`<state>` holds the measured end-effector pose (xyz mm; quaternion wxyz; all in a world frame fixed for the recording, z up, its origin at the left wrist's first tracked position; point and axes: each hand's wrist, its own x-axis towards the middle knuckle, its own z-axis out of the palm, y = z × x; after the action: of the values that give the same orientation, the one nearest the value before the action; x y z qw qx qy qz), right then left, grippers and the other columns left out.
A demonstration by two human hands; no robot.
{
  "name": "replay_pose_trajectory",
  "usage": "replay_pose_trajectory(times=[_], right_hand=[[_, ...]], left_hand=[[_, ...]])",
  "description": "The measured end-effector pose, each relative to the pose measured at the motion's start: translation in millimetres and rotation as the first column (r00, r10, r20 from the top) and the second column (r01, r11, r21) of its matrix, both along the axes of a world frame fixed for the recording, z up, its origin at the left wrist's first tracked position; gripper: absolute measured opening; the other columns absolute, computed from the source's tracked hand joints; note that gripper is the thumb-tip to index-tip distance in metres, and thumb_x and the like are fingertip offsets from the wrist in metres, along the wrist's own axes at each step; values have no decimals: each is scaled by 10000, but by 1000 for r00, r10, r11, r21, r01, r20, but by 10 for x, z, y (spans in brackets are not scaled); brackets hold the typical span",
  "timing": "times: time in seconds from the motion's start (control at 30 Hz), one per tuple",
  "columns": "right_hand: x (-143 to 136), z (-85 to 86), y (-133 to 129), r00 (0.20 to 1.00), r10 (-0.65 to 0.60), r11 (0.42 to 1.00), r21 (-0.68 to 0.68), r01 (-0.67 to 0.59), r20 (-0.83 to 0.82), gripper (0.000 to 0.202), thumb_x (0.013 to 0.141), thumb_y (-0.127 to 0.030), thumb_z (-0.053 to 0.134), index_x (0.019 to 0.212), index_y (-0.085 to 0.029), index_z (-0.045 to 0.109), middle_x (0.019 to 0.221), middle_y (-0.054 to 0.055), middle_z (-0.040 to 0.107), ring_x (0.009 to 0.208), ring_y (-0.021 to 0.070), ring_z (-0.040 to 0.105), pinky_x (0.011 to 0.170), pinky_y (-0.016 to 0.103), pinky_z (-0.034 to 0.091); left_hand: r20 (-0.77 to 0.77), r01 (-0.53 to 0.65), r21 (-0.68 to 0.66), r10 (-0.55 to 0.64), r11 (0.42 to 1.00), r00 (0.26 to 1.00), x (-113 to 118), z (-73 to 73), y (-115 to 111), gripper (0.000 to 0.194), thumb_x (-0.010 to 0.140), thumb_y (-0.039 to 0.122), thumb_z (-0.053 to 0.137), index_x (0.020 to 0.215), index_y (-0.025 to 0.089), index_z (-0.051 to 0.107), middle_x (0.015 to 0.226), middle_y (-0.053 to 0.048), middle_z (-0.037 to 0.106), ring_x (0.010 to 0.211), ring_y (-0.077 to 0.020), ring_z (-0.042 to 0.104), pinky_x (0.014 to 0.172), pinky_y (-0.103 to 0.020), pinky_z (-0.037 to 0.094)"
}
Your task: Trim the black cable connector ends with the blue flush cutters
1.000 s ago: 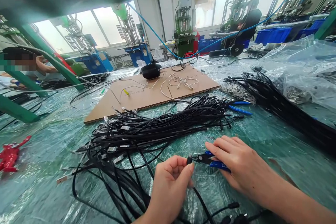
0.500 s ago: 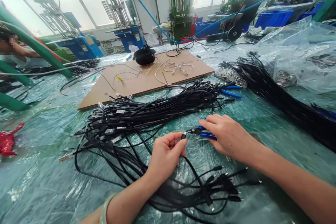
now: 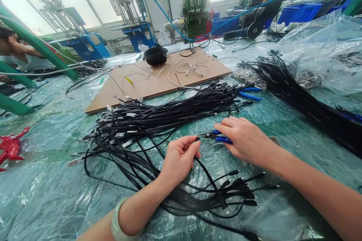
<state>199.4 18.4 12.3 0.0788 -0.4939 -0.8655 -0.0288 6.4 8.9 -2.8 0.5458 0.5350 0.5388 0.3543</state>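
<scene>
The left hand [image 3: 179, 158] is pinching a small black cable connector [image 3: 197, 139] between thumb and fingers. The right hand [image 3: 244, 139] is gripping blue-handled cutters [image 3: 223, 139], their tips pointing at the connector; I cannot tell whether they are touching it. The hands are keeping apart, the connector sitting between them over the tabletop [image 3: 51, 184]. A black cable bundle [image 3: 169, 115] is lying just beyond them.

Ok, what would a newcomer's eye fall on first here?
Likely the centre, where the right hand holds blue-handled cutters up to a cable end pinched in the left hand. Next, the long heap of black cables lying just beyond. Off at the left edge, a glossy red object stands out against the green surface.
</scene>
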Motion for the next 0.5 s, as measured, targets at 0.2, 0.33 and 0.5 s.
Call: replay_pose_trajectory(times=[0.2,0.33,0.5], right_hand=[[15,2,0,1000,11,1000,16,-11,-4,280,741,-105,587,1018,-138,615,901,87,629,843,241,554,694,337,391],[20,-18,3,998,-5,1000,23,6,-61,260,750,-117,576,1005,-136,624,906,100,630,828,244,564,684,339,407],[-50,-25,11,883,-99,993,-106,57,-459,215,821,-189,512,987,-145,641,860,77,658,785,207,598,677,305,438]], left_hand=[[11,15,-4,-15,1000,1000,1,-13,9,227,790,340,580,833,124,635,552,10,601,336,-42,399,314,-153,276],[15,10,4,-10,1000,1000,-6,-25,2,222,797,337,580,846,123,619,577,4,613,342,-36,403,318,-147,278],[61,-29,-12,29,1000,998,2,-1,-8,218,746,328,638,812,127,586,593,0,631,342,-39,423,314,-148,293]])
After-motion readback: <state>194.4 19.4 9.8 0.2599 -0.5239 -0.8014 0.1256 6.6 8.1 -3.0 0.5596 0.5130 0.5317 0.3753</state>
